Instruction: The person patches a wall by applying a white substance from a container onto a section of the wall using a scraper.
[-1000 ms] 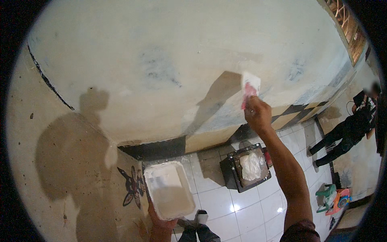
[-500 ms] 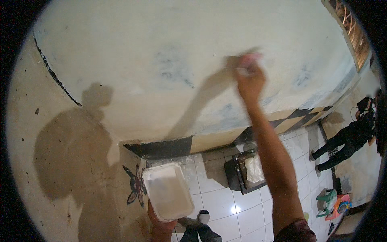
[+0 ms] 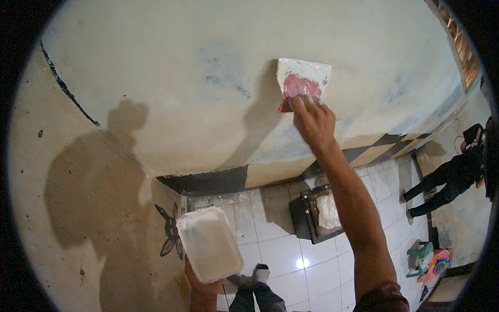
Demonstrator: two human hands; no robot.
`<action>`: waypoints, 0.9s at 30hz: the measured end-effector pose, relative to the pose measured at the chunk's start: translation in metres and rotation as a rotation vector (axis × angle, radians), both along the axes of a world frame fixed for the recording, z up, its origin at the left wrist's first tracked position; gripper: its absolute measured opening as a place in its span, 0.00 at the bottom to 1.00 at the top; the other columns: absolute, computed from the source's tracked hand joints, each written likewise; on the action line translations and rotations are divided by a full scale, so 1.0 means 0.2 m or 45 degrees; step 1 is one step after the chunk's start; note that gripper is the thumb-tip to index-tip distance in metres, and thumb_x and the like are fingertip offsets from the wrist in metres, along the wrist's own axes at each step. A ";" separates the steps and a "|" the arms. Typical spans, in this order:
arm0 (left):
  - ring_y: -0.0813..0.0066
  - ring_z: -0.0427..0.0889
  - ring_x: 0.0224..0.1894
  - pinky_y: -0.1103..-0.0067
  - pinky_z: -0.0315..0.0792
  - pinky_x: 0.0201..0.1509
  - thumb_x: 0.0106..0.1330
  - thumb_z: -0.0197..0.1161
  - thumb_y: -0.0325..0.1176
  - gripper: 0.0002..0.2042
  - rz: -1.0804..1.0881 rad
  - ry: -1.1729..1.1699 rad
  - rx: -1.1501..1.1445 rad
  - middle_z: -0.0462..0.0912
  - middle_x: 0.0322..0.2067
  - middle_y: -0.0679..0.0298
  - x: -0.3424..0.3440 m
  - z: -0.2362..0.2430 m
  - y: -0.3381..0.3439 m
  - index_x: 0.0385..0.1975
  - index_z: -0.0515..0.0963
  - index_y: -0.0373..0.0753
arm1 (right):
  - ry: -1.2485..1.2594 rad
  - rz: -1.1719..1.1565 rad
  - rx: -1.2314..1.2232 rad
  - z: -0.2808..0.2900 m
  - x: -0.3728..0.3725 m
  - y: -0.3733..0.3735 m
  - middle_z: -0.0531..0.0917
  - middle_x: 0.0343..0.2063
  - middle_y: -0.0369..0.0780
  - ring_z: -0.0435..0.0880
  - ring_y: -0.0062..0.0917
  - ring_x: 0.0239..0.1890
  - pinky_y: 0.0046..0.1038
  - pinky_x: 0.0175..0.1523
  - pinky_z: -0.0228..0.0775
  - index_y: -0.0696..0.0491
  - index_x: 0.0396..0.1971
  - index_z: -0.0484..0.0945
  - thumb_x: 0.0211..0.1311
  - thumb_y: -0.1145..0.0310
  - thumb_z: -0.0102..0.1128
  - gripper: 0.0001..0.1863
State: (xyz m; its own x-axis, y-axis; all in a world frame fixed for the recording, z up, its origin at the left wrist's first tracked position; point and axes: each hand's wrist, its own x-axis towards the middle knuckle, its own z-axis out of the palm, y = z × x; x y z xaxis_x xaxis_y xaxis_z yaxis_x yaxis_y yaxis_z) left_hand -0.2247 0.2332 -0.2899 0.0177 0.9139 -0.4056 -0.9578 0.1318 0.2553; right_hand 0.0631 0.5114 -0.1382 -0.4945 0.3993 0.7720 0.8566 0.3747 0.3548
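Note:
My right hand (image 3: 315, 119) is closed on a red putty spreader (image 3: 301, 86) whose broad blade is coated with wet white paste. The blade lies against or just off the pale wall (image 3: 156, 62); I cannot tell whether it touches. Grey-blue smudges show on the wall to its left and right. Low on the left, my left hand (image 3: 204, 288) grips a rectangular tray (image 3: 233, 235) from its near edge. White paste is smeared along the tray's rim, and a whitish layer covers its inside. Most of the left hand's fingers are hidden beneath the tray.
A black box-like unit (image 3: 300, 221) with a white bag (image 3: 327, 212) on it stands on the tiled floor (image 3: 275, 249). A person in dark clothes (image 3: 442, 187) stands at the right, near green and orange plastic stools (image 3: 423, 255). A side wall with a painted flower (image 3: 171, 231) rises at left.
My right hand has moved slightly left and down, and the spreader has turned so its coated blade shows plainly. The tray in my left hand has shifted a little left.

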 end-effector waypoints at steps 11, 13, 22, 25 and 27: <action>0.59 0.77 0.51 0.62 0.75 0.53 0.68 0.46 0.50 0.25 -0.013 0.079 0.072 0.75 0.51 0.58 0.04 0.07 0.02 0.59 0.66 0.41 | 0.343 -0.198 0.045 0.15 0.33 -0.11 0.79 0.21 0.41 0.80 0.36 0.22 0.35 0.26 0.71 0.48 0.26 0.75 0.52 0.76 0.58 0.05; 0.59 0.77 0.52 0.61 0.74 0.53 0.68 0.46 0.51 0.25 -0.037 0.234 0.044 0.75 0.51 0.58 0.03 0.04 0.01 0.59 0.66 0.41 | 0.243 0.072 0.010 0.25 0.19 -0.03 0.80 0.22 0.40 0.80 0.34 0.21 0.33 0.26 0.71 0.48 0.27 0.76 0.52 0.75 0.58 0.04; 0.59 0.77 0.52 0.58 0.72 0.55 0.68 0.45 0.52 0.25 -0.189 -0.169 -0.012 0.77 0.49 0.59 0.10 0.08 0.08 0.58 0.67 0.42 | 0.043 -0.071 -0.585 -0.26 0.49 -0.18 0.82 0.30 0.39 0.83 0.34 0.32 0.38 0.34 0.76 0.48 0.29 0.76 0.54 0.76 0.52 0.06; 0.59 0.77 0.52 0.58 0.72 0.56 0.67 0.44 0.53 0.25 -0.161 -0.212 -0.071 0.76 0.50 0.59 0.09 -0.06 0.10 0.58 0.68 0.43 | 0.610 -0.591 -0.288 -0.05 0.52 -0.22 0.79 0.21 0.47 0.79 0.45 0.24 0.40 0.32 0.71 0.54 0.31 0.76 0.58 0.74 0.53 0.03; 0.59 0.77 0.52 0.57 0.72 0.55 0.66 0.45 0.53 0.26 -0.127 -0.193 -0.066 0.76 0.51 0.59 0.09 -0.04 0.12 0.57 0.68 0.44 | 1.083 -0.428 -0.072 0.03 0.53 -0.07 0.84 0.36 0.47 0.85 0.34 0.35 0.32 0.42 0.75 0.55 0.42 0.80 0.56 0.73 0.53 0.14</action>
State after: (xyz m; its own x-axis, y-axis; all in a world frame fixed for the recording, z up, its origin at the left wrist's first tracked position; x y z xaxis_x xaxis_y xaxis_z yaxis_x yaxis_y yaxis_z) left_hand -0.2057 0.2567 -0.2972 0.1715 0.8824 -0.4382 -0.9663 0.2373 0.0997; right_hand 0.1683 0.4969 -0.1331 0.3811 0.4676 0.7976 0.8878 0.0557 -0.4569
